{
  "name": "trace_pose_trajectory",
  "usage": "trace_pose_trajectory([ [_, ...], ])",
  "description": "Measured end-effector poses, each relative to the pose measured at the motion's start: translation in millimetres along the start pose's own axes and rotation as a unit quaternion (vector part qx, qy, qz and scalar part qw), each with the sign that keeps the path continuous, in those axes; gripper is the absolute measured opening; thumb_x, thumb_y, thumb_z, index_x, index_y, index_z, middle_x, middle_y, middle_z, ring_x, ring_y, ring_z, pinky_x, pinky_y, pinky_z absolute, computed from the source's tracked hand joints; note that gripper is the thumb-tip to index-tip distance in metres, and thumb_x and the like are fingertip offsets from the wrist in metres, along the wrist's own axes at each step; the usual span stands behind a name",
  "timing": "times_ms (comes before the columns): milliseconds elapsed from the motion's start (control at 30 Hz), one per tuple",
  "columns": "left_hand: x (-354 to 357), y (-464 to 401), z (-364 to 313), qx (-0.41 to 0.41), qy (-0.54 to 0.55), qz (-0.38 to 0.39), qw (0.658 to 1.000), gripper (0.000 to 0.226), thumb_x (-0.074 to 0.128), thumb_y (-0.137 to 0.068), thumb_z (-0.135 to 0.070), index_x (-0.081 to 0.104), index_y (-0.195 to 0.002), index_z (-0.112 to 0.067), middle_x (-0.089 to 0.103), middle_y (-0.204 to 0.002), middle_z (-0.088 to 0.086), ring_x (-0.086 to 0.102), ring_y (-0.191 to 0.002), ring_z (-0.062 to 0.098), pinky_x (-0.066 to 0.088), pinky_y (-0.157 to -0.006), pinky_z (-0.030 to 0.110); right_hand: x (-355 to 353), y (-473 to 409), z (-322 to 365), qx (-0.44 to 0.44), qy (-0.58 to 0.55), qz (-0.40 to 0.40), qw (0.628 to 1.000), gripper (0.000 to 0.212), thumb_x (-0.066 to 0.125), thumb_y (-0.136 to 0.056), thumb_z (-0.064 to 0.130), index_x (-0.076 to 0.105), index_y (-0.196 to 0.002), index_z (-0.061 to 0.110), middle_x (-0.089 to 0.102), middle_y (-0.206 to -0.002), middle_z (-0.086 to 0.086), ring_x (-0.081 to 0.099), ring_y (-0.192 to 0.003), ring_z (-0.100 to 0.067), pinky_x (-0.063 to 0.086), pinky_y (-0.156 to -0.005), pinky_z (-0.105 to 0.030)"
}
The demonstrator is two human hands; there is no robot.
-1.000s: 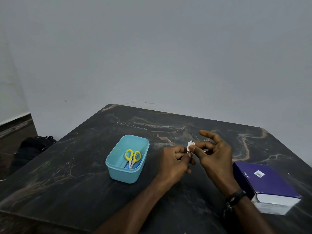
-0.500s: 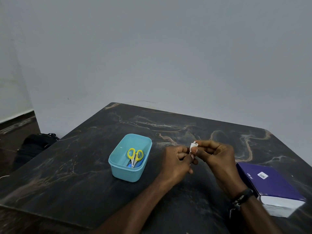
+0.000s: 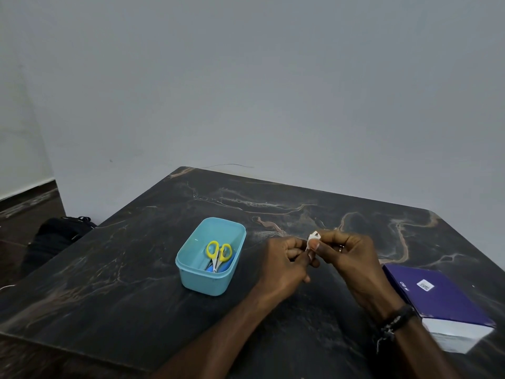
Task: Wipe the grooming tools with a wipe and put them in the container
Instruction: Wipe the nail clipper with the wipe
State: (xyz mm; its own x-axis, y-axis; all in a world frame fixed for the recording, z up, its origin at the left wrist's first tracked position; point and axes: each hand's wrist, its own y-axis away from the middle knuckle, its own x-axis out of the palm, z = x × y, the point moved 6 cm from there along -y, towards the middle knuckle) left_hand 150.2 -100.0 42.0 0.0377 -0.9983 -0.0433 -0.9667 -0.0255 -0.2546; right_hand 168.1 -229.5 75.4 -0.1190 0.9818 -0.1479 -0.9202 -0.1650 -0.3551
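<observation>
Both hands meet above the dark marbled counter (image 3: pixel 131 269), fingers curled inward toward each other. Right hand (image 3: pixel 352 258): thumb and forefinger pinch a small white wipe (image 3: pixel 313 237), which sticks up just above the meeting point of the two grips. Left hand (image 3: pixel 284 263): fingers curled, fingertips touching the wipe's lower edge from the other side. I read this as the left grip holding a small grooming tool wrapped inside the wipe, but the tool itself is hidden by fingers and wipe, so I cannot tell what it is or confirm it.

Positions relative to the grip:
- Light blue container (image 3: pixel 211 258): on the counter to the left of the left grip, near but apart from it. Open top.
- Yellow-handled scissors (image 3: pixel 218 253): inside the container, handles toward the far side, blades pointing toward me. A blue item (image 3: pixel 222 265) lies under them; only part shows.
- Purple box (image 3: pixel 437 294): on the counter to the right of and nearer me than the right grip, beside the right wrist, not touching it.
- Dark wristband (image 3: pixel 396 321) on the right wrist; ring on a right finger.
- Black bag (image 3: pixel 54 236) on the floor beyond the counter's left edge, well apart from both grips.
</observation>
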Motion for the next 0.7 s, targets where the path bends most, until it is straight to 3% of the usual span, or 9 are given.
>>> trace_pose_trajectory([
  [200, 0, 0, 1, 0.001, 0.000, -0.007, 1.000, 0.011, 0.061, -0.092, -0.009, 0.070, -0.098, -0.007, 0.074, -0.077, 0.010, 0.062, -0.051, 0.017, 0.053, -0.051, 0.025, 1, 0, 1, -0.022, 0.053, 0.019, 0.998, 0.008, 0.074, -0.077, 0.011, 0.076, -0.081, 0.004, 0.074, -0.078, -0.011, 0.069, -0.069, -0.023, 0.057, -0.065, -0.030],
  [300, -3, -2, 1, 0.006, 0.010, -0.019, 1.000, 0.010, 0.063, -0.091, -0.010, 0.071, -0.096, -0.008, 0.074, -0.074, 0.009, 0.065, -0.054, 0.022, 0.054, -0.050, 0.026, 5, -1, -1, -0.025, 0.090, 0.036, 0.995, 0.005, 0.072, -0.080, 0.009, 0.076, -0.083, 0.008, 0.073, -0.075, -0.010, 0.067, -0.064, -0.019, 0.057, -0.066, -0.033],
  [433, -2, -2, 0, -0.002, 0.023, -0.015, 1.000, 0.012, 0.062, -0.091, -0.008, 0.070, -0.098, -0.003, 0.074, -0.076, 0.012, 0.061, -0.047, 0.011, 0.050, -0.048, 0.021, 4, -1, 2, -0.054, 0.103, 0.021, 0.993, 0.004, 0.073, -0.080, 0.011, 0.076, -0.080, 0.012, 0.073, -0.074, -0.007, 0.067, -0.063, -0.021, 0.056, -0.065, -0.029],
  [600, 1, -1, -1, -0.024, 0.032, -0.007, 0.999, 0.013, 0.062, -0.092, -0.009, 0.068, -0.097, 0.001, 0.073, -0.083, 0.017, 0.056, -0.042, 0.007, 0.038, -0.038, 0.012, -4, -1, 4, -0.077, 0.074, -0.067, 0.992, 0.004, 0.075, -0.078, 0.011, 0.077, -0.080, 0.014, 0.075, -0.085, 0.000, 0.071, -0.082, -0.016, 0.057, -0.075, -0.033],
  [700, 2, 0, 0, -0.026, 0.036, -0.004, 0.999, 0.011, 0.061, -0.092, -0.007, 0.067, -0.097, 0.001, 0.072, -0.084, 0.018, 0.056, -0.041, 0.006, 0.037, -0.038, 0.011, -6, -2, 4, -0.067, 0.052, -0.072, 0.994, 0.005, 0.074, -0.078, 0.011, 0.076, -0.082, 0.013, 0.076, -0.086, -0.002, 0.071, -0.085, -0.017, 0.057, -0.079, -0.036],
])
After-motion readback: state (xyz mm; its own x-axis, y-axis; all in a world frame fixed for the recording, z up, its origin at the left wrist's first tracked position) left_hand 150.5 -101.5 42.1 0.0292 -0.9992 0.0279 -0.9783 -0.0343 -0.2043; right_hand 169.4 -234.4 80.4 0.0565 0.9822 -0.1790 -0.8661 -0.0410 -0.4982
